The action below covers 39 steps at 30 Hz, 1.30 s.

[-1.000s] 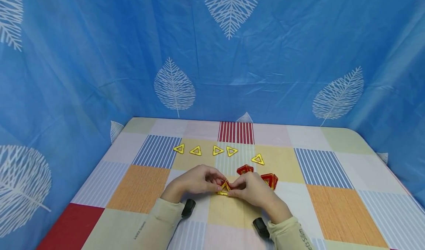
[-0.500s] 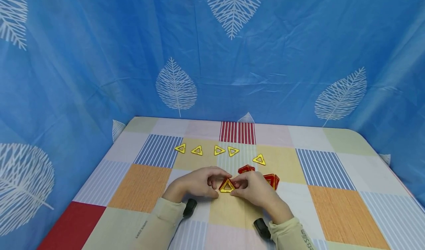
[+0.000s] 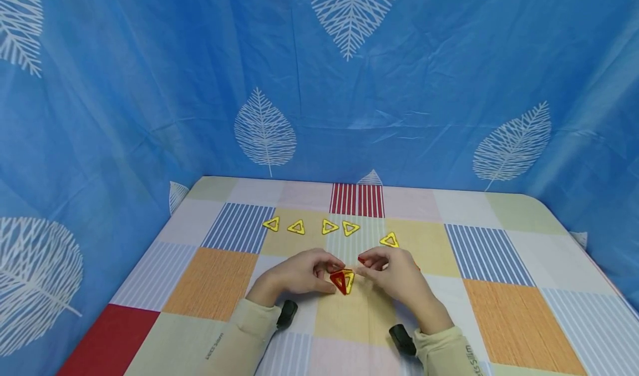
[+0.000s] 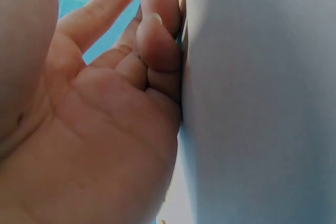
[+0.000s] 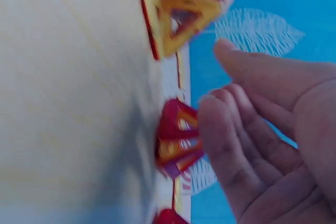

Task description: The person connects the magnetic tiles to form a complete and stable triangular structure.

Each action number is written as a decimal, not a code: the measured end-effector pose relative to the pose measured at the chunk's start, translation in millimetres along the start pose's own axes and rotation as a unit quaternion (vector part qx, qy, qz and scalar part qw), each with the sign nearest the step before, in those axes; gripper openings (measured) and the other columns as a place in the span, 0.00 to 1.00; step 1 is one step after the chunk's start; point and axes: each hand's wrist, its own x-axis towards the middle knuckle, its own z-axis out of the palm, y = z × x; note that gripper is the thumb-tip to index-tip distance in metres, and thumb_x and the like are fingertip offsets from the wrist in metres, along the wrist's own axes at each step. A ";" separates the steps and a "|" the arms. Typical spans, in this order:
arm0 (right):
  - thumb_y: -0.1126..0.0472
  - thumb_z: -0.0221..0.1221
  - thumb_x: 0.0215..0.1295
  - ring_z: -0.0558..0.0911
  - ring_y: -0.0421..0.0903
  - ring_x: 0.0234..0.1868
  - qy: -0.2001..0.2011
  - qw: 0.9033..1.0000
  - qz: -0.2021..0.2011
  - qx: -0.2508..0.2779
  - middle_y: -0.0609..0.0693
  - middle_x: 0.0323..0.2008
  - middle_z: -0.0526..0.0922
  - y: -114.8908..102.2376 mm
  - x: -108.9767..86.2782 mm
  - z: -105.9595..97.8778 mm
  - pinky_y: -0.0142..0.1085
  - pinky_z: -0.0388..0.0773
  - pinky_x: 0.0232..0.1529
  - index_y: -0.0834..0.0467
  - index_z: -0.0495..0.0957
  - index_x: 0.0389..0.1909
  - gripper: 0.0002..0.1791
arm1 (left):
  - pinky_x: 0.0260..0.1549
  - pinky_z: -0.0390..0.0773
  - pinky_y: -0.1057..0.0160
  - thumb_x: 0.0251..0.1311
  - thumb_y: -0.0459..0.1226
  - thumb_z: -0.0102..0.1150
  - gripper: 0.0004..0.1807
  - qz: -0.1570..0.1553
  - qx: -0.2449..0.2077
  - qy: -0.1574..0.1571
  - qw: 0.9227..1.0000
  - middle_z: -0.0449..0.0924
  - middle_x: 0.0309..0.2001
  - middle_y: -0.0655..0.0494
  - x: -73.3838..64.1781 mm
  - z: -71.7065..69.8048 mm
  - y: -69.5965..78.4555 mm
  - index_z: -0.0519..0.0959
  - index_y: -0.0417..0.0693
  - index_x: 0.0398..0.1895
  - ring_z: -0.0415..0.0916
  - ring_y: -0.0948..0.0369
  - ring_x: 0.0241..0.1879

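Note:
In the head view, a small pyramid of red and yellow magnetic tiles (image 3: 348, 282) stands at the middle of the table. My left hand (image 3: 302, 272) pinches it from the left, thumb low and fingertips at its top; the left wrist view shows only a sliver of red beyond the curled fingers (image 4: 157, 24). My right hand (image 3: 396, 273) is off to the right with its thumb and fingers spread apart. It hides most of a red tile piece (image 3: 361, 260) behind it. In the right wrist view, that hand's fingers overlap a red and yellow tile shape (image 5: 176, 140).
Several loose yellow triangle tiles lie in a row farther back, from the left one (image 3: 271, 224) to the right one (image 3: 390, 240). Another red piece (image 5: 169, 217) shows at the bottom of the right wrist view. A blue leaf-print curtain (image 3: 399, 115) hangs behind the checked tablecloth (image 3: 504, 309).
The pyramid has turned, so a red face shows beside the yellow one. My right hand has let go of it and moved right and back, covering the red pieces there.

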 end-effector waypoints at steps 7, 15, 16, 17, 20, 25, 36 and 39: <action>0.63 0.74 0.57 0.83 0.43 0.32 0.134 0.991 -0.023 -0.002 0.46 0.30 0.84 10.4 -0.1 -19.0 0.31 0.79 0.35 0.59 0.88 0.42 0.11 | 0.31 0.69 0.65 0.58 0.39 0.73 0.22 -0.022 0.025 0.005 0.999 0.73 0.37 0.59 -0.7 1.1 4.0 0.83 0.51 0.57 0.67 0.64 0.30; 0.55 0.69 0.64 0.80 0.58 0.51 0.158 0.982 0.101 -0.005 0.62 0.53 0.82 28.2 -0.7 -42.0 0.48 0.77 0.50 0.62 0.78 0.63 0.29 | 0.32 0.68 0.65 0.60 0.39 0.72 0.17 -0.012 0.031 -0.007 0.999 0.73 0.37 0.61 -0.2 2.7 4.8 0.84 0.52 0.52 0.66 0.64 0.31; 0.55 0.69 0.64 0.79 0.59 0.54 0.144 0.982 0.120 -0.003 0.63 0.55 0.80 31.0 0.0 -43.4 0.51 0.76 0.52 0.62 0.76 0.65 0.30 | 0.32 0.68 0.65 0.61 0.39 0.72 0.17 -0.011 0.032 -0.009 0.999 0.74 0.38 0.61 0.1 3.0 4.2 0.83 0.52 0.53 0.66 0.64 0.31; 0.54 0.68 0.65 0.78 0.60 0.56 0.130 0.982 0.136 0.001 0.63 0.58 0.79 33.8 0.9 -44.1 0.52 0.75 0.53 0.63 0.75 0.66 0.31 | 0.32 0.68 0.65 0.61 0.39 0.71 0.17 -0.011 0.032 -0.010 0.999 0.73 0.38 0.62 0.1 3.3 3.8 0.83 0.53 0.53 0.66 0.64 0.32; 0.53 0.66 0.66 0.76 0.62 0.60 0.095 0.981 0.168 0.011 0.65 0.61 0.77 42.1 6.1 -42.4 0.54 0.73 0.56 0.64 0.72 0.68 0.33 | 0.33 0.69 0.65 0.61 0.39 0.71 0.17 -0.012 0.030 -0.009 0.999 0.73 0.39 0.64 0.0 3.9 1.8 0.83 0.53 0.53 0.66 0.64 0.32; 0.54 0.67 0.65 0.75 0.63 0.60 0.066 0.978 0.199 0.012 0.67 0.61 0.76 47.7 19.7 -33.8 0.55 0.72 0.58 0.67 0.72 0.66 0.33 | 0.34 0.69 0.64 0.60 0.40 0.72 0.17 -0.020 0.027 -0.005 0.999 0.74 0.40 0.63 -1.1 3.4 1.1 0.83 0.54 0.52 0.66 0.63 0.33; 0.57 0.69 0.60 0.76 0.63 0.58 0.074 0.968 0.237 -0.040 0.67 0.57 0.79 46.0 32.3 -30.4 0.54 0.74 0.56 0.68 0.78 0.59 0.29 | 0.31 0.68 0.65 0.61 0.39 0.71 0.16 -0.017 0.024 -0.001 1.000 0.74 0.38 0.61 -1.3 3.8 1.4 0.83 0.53 0.52 0.66 0.64 0.30; 0.59 0.69 0.60 0.77 0.61 0.54 0.075 0.965 0.247 -0.050 0.67 0.55 0.80 45.3 33.5 -29.9 0.51 0.77 0.51 0.68 0.81 0.56 0.25 | 0.31 0.68 0.65 0.61 0.39 0.71 0.16 -0.018 0.025 0.000 1.000 0.74 0.38 0.63 -1.6 4.1 2.2 0.84 0.52 0.51 0.65 0.64 0.30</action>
